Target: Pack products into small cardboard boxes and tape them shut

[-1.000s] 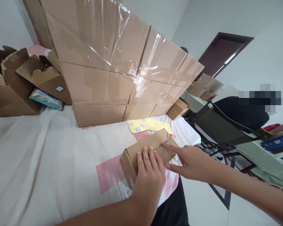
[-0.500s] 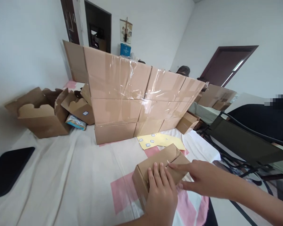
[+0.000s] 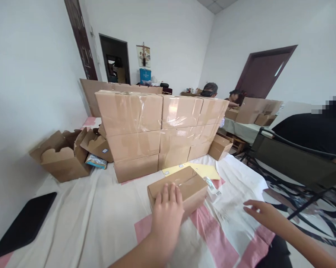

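Posture of the two hands at a cloth-covered table. The left hand (image 3: 168,219) lies palm down on the upper face of a closed cardboard box (image 3: 192,182), its forearm rising from the lower edge of the view; the visible fingers are extended, nearly side by side, and press on the top without pinching it. The thumb is hidden. The right hand (image 3: 264,213) is well apart from the box, to its right, near the edge of the table; its index finger is extended, the thumb lies below it, and the grip is loose, with nothing visible between the digits.

The box rests on a white cloth (image 3: 109,212) with pink patches. Just beyond it lies a yellow sheet (image 3: 207,171) bearing small labels; at its right end is a clear-and-white item (image 3: 212,189), too indistinct to name. Behind these stands a wall of taped cartons (image 3: 175,137), flanked at left by an opened carton (image 3: 64,163) and a blue-and-white packet (image 3: 97,161). A flat black object (image 3: 25,225) occupies the left of the table. At right, a person in dark clothing (image 3: 307,130) sits in a folding chair (image 3: 293,167); a brown door (image 3: 267,72) is set in the white far wall.
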The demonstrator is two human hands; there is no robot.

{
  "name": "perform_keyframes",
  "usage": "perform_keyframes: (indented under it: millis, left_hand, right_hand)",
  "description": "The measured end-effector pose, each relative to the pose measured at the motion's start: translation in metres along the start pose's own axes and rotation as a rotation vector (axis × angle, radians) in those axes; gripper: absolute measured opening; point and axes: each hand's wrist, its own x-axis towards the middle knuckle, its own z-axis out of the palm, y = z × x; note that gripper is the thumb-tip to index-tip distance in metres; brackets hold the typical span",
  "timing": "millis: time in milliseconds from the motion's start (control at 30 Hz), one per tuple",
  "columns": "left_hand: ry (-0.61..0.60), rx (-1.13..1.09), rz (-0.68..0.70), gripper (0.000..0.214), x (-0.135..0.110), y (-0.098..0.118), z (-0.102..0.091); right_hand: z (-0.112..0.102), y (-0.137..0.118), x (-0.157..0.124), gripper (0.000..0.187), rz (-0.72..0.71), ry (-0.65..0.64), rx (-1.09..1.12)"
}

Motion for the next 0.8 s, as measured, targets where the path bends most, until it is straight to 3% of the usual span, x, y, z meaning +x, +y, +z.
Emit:
perform_keyframes:
  millis: [100,167,300,367,467,600,700,800]
  left_hand:
    - [0.035,0.121,-0.043,0.044,0.000,-0.003,0.007]
    - [0.094,0.158,-0.033,0.047,0.001,0.009,0.007]
    - [0.272,-0.075,0.136,0.028,0.009,0.079,0.009]
    - [0.271,-0.283,0.291,0.032,0.021,0.119,0.018]
    - [0.056,-0.408,0.379,0.029,0.053,0.160,0.041]
    - [-0.163,-0.393,0.258,0.033,0.105,0.181,0.084]
    - [-0.158,-0.372,0.159,0.043,0.124,0.188,0.106]
    - [-0.024,-0.471,0.084,0.043,0.123,0.187,0.115]
  right_hand:
    - [-0.006,-0.032,0.035,0.041,-0.083,0.065,0.119]
    - [-0.008,-0.060,0.068,0.038,-0.139,0.129,0.293]
    - [0.013,-0.093,0.132,0.036,-0.096,0.191,0.533]
    - [0.033,-0.095,0.152,0.033,-0.078,0.142,0.612]
    - [0.054,-0.089,0.164,0.028,-0.106,-0.030,0.725]
    - [0.050,-0.079,0.167,0.026,-0.200,-0.227,0.886]
    - [0.038,-0.072,0.168,0.021,-0.193,-0.230,1.042]
    - [0.028,-0.063,0.162,0.016,-0.087,-0.224,1.034]
